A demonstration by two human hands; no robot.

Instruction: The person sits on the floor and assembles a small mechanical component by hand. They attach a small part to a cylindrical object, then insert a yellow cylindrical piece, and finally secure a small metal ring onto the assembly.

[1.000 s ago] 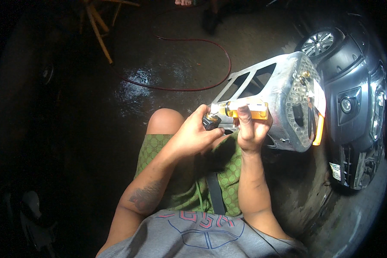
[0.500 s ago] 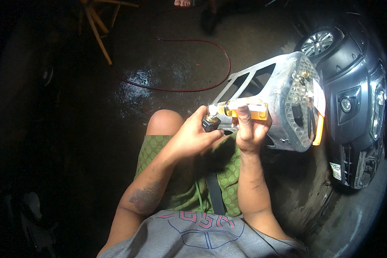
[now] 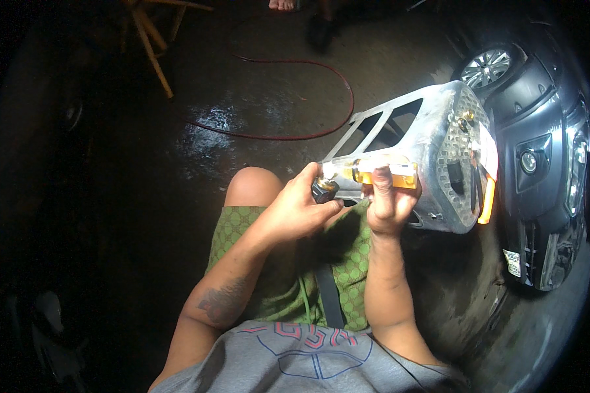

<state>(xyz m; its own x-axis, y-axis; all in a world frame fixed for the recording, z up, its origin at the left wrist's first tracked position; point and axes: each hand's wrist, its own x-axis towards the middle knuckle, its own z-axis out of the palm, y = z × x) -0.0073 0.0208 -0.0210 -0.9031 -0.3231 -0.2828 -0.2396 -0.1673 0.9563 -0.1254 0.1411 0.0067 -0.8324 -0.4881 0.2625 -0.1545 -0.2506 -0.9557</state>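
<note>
My left hand (image 3: 294,208) is closed around a small fitting with a black block-like body (image 3: 325,191) and a pale, shiny upper part. My right hand (image 3: 393,208) grips a small clear bottle of yellow liquid (image 3: 400,173), thumb over its side. The bottle lies nearly level, its neck pointing left toward the fitting, with a small gap between them. Both hands are above my lap, in front of a grey plastic stool (image 3: 432,128). On the stool's textured top are brass fittings (image 3: 467,118), a dark piece (image 3: 455,174) and an orange-handled thing (image 3: 486,202).
A dark grey car (image 3: 543,164) with an opened-up front end stands close on the right. A red hose (image 3: 352,98) curves over the wet floor ahead. Yellow stand legs (image 3: 152,62) are at the far left. Another person's foot (image 3: 282,4) shows at the top edge.
The bottle and my right hand have shifted slightly right, widening the gap to the fitting. My left hand keeps its hold on the fitting, almost unmoved.
</note>
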